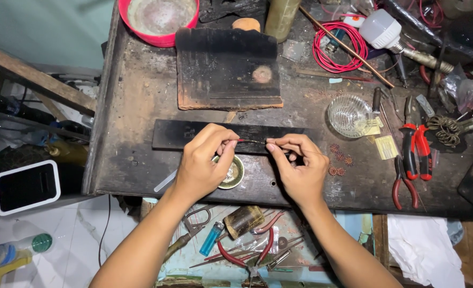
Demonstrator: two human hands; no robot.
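You are pinching a thin wire [253, 141] between both hands: left hand [204, 160] and right hand [295, 162] are gripping its ends just above the small round dish [235, 173].

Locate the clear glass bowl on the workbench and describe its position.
In the head view the clear glass bowl sits right of centre on the dark workbench, below the red wire coil and left of the red-handled pliers.

Small workshop, scorched workbench [140, 106], red pliers [415, 144], wire coil [335, 48]
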